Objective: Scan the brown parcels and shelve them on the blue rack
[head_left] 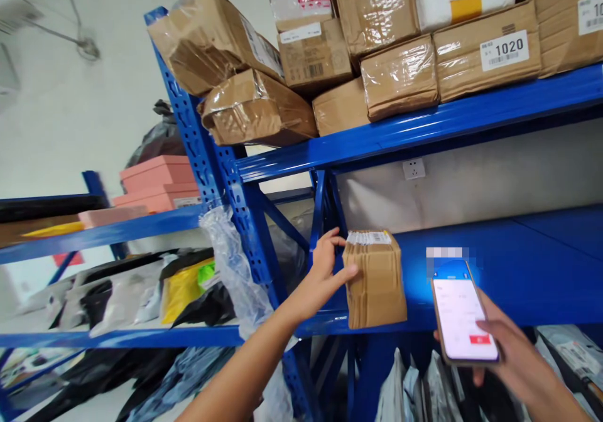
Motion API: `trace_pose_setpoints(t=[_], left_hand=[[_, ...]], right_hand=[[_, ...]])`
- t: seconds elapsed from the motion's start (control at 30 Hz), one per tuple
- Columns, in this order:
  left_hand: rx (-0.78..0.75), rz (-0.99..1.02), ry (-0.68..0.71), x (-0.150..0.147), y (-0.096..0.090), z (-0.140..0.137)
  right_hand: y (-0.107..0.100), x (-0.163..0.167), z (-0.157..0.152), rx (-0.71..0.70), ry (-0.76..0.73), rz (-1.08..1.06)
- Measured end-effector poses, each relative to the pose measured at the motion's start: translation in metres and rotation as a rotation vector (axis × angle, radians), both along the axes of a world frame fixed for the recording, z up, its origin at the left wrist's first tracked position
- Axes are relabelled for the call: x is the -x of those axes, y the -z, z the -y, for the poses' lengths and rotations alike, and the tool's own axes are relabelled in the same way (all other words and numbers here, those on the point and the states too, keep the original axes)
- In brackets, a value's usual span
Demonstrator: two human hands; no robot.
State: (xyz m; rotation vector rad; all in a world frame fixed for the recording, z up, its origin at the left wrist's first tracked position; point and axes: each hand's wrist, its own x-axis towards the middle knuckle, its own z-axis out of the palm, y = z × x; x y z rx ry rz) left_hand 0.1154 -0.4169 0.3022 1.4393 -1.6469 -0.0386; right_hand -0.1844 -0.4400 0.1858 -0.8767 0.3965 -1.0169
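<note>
A brown cardboard box (375,284) with a white label on top stands at the front edge of the blue shelf, near its left upright. My left hand (328,265) is at the box's left side. Its thumb touches the front face, while the other fingers reach toward the label's left edge, spread apart from the thumb. In my right hand (502,340) is a smartphone (464,318), its lit screen facing me, the thumb over a red button. The top of the phone is partly blurred out.
Taped cartons (490,51) line the upper shelf, some with numbered labels. A blue perforated upright (240,221) wrapped with clear plastic stands left of the box. Pink boxes (160,180) and bagged parcels (188,290) fill shelves farther left. Grey parcels (438,384) sit below.
</note>
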Motion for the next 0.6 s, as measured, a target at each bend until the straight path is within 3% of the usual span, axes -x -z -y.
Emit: trace_pose_setpoints(t=[0.1,0.17,0.23,0.3,0.43,0.53,0.6], left_hand=[[-0.120,0.153,0.298,-0.010,0.000,0.008],[-0.183,0.153,0.385,-0.009,0.004,0.013],[-0.047,0.129,0.358,-0.004,0.008,0.021],[0.127,0.117,0.307,0.000,0.008,0.030],[0.135,0.262,0.325,0.010,0.009,0.041],[0.284,0.365,0.151,0.027,0.023,0.037],[0.494,0.433,0.019,0.042,0.036,0.029]], right_hand=[[-0.034,0.016,0.038,0.038,0.000,-0.217],[-0.049,0.023,0.063,0.072,-0.099,-0.361],[-0.056,0.025,0.083,0.106,-0.145,-0.479],[-0.057,0.027,0.098,0.202,-0.093,-0.640],[-0.062,0.025,0.107,0.499,0.137,-0.900],[-0.081,0.007,0.092,0.690,0.346,-0.801],[-0.102,-0.015,0.077,0.814,0.338,-0.670]])
